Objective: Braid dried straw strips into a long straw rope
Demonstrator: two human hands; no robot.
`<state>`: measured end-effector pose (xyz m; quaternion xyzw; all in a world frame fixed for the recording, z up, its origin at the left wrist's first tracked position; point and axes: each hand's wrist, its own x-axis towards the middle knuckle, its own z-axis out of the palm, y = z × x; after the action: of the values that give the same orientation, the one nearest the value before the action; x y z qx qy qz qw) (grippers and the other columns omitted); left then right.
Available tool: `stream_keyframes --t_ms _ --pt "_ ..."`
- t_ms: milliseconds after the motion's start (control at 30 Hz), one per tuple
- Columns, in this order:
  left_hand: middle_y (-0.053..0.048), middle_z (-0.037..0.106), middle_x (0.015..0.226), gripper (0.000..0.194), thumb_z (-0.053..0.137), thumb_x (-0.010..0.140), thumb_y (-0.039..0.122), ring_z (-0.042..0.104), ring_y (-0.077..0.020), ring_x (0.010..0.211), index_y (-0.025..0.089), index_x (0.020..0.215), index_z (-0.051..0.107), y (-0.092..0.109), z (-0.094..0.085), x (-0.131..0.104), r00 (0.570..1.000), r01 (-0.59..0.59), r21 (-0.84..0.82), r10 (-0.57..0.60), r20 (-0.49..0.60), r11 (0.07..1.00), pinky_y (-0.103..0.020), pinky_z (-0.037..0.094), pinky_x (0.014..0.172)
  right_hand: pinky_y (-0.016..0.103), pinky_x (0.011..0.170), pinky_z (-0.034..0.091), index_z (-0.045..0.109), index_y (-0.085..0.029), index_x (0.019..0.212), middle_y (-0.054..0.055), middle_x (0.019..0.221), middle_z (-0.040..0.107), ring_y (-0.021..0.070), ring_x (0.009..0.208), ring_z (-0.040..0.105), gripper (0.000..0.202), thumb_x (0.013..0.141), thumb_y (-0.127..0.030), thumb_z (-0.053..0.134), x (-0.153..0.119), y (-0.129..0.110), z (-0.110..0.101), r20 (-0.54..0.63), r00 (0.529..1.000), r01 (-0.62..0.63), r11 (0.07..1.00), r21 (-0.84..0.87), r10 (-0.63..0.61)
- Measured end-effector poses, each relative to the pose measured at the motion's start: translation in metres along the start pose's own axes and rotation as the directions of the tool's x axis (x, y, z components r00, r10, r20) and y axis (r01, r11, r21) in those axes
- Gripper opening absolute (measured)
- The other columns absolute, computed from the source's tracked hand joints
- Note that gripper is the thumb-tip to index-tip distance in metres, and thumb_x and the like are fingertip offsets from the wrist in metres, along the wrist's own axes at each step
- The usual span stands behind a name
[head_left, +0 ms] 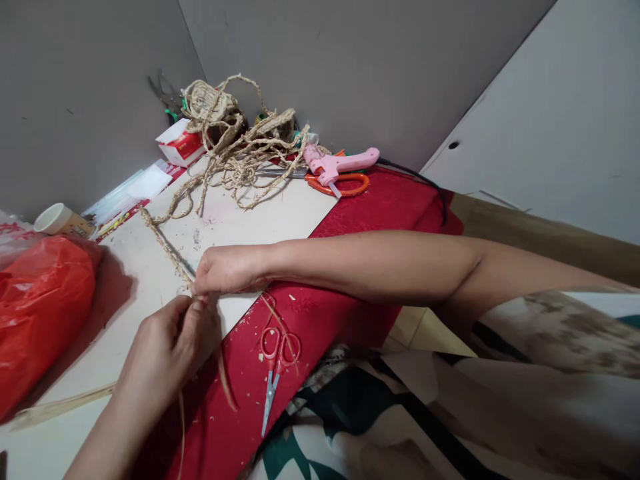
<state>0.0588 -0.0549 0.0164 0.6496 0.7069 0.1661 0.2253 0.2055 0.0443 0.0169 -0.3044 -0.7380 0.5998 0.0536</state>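
Observation:
My left hand [167, 343] and my right hand [227, 270] meet over the white board, both closed on the near end of a braided straw rope [167, 245]. The rope runs up and away from my fingers to a tangled pile of the same cord [250, 157]. Loose straw strands [225, 377] hang below my hands over the red cloth. Just right of them lies a small pair of scissors [274, 363] with red handles, blades toward me. My fingertips hide the exact point where the rope is gripped.
A pink glue gun [340, 163] rests on orange-handled scissors [353, 185] at the back. A red plastic bag [47, 313] and paper cup [63, 219] stand left. A red-white box [181, 142] sits by the grey wall [325, 73]. Flat straw [65, 405] lies on the white board [150, 280].

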Motion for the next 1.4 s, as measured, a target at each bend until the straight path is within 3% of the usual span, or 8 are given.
stream_keyframes --t_ms 167,300,367,500,633,867,1133,1400 --pt "-0.005 0.060 0.054 0.029 0.057 0.079 0.043 0.050 -0.0218 0.046 0.021 0.093 0.069 0.006 0.015 -0.013 0.994 0.005 0.219 0.020 -0.109 0.976 -0.028 0.026 0.052 0.021 0.033 0.014 0.038 -0.017 0.053 -0.008 0.035 0.027 0.0046 0.031 0.021 0.029 0.080 -0.017 0.049 0.003 0.007 0.007 0.039 0.999 -0.002 0.989 0.146 -0.004" --pt "0.000 0.054 0.050 0.025 0.049 0.085 0.040 0.047 -0.0198 0.044 0.023 0.092 0.065 0.015 0.013 -0.024 0.999 -0.025 0.228 0.019 0.028 0.973 -0.028 0.025 0.050 0.017 0.030 0.013 0.043 -0.014 0.054 -0.009 0.034 0.028 0.0031 0.029 0.019 0.024 0.076 -0.012 0.052 0.005 0.010 0.006 0.089 0.995 -0.064 0.970 0.233 0.044" --pt "0.001 0.054 0.053 0.025 0.046 0.088 0.040 0.048 -0.0177 0.048 0.023 0.082 0.062 0.017 0.006 -0.024 0.998 -0.064 0.110 0.062 0.022 0.992 -0.027 0.031 0.052 0.016 0.030 0.012 0.043 -0.014 0.055 -0.010 0.034 0.027 0.0021 0.030 0.017 0.023 0.077 -0.012 0.053 0.006 0.009 0.003 0.137 0.989 -0.092 0.942 0.322 0.049" --pt "0.001 0.062 0.072 0.016 0.056 0.084 0.035 0.057 -0.0145 0.068 0.022 0.078 0.061 0.011 -0.003 -0.007 0.923 -0.038 -0.308 -0.085 -0.376 0.951 -0.024 0.045 0.070 0.013 0.031 0.010 0.049 -0.012 0.062 -0.012 0.037 0.023 0.0012 0.032 0.014 0.020 0.082 -0.013 0.052 0.007 0.007 -0.003 0.253 0.967 -0.141 0.877 0.458 0.023" --pt "-0.002 0.063 0.074 0.016 0.064 0.075 0.030 0.060 -0.0141 0.065 0.018 0.086 0.062 0.004 0.005 0.009 0.931 0.189 -0.762 -0.359 -0.062 0.620 -0.023 0.048 0.058 0.012 0.032 0.010 0.055 -0.009 0.070 -0.012 0.040 0.025 0.0015 0.034 0.014 0.019 0.086 -0.012 0.045 0.008 0.008 -0.006 0.305 0.952 -0.146 0.862 0.486 -0.011" --pt "0.009 0.024 0.050 0.027 0.068 0.074 0.036 0.019 -0.0029 0.040 0.015 0.063 0.056 -0.002 0.004 0.009 0.925 0.339 -0.740 -0.351 0.148 0.581 -0.013 0.017 0.035 0.017 0.035 0.014 0.047 -0.013 0.059 -0.010 0.040 0.030 0.0026 0.033 0.021 0.020 0.079 -0.014 0.052 0.010 0.013 -0.013 0.303 0.951 -0.034 0.952 0.306 -0.063" --pt "0.000 0.056 0.056 0.028 0.077 0.065 0.040 0.044 -0.0076 0.047 0.014 0.074 0.069 -0.009 0.006 0.014 0.925 0.364 -0.709 -0.322 0.200 0.605 -0.015 0.031 0.039 0.020 0.055 0.035 0.066 -0.006 0.070 0.000 0.059 0.057 0.0078 0.056 0.047 0.019 0.079 -0.005 0.048 0.001 0.005 -0.016 0.137 0.964 0.258 0.931 -0.257 -0.229" --pt "0.003 0.050 0.049 0.028 0.080 0.061 0.036 0.034 -0.0023 0.040 0.013 0.065 0.066 0.000 0.007 0.010 0.903 0.383 -0.751 -0.390 0.182 0.537 -0.011 0.023 0.037 0.022 0.054 0.031 0.069 -0.004 0.078 0.003 0.063 0.059 0.0090 0.056 0.042 0.021 0.081 -0.010 0.049 -0.009 -0.005 -0.023 0.025 0.965 0.239 0.841 -0.485 -0.260"
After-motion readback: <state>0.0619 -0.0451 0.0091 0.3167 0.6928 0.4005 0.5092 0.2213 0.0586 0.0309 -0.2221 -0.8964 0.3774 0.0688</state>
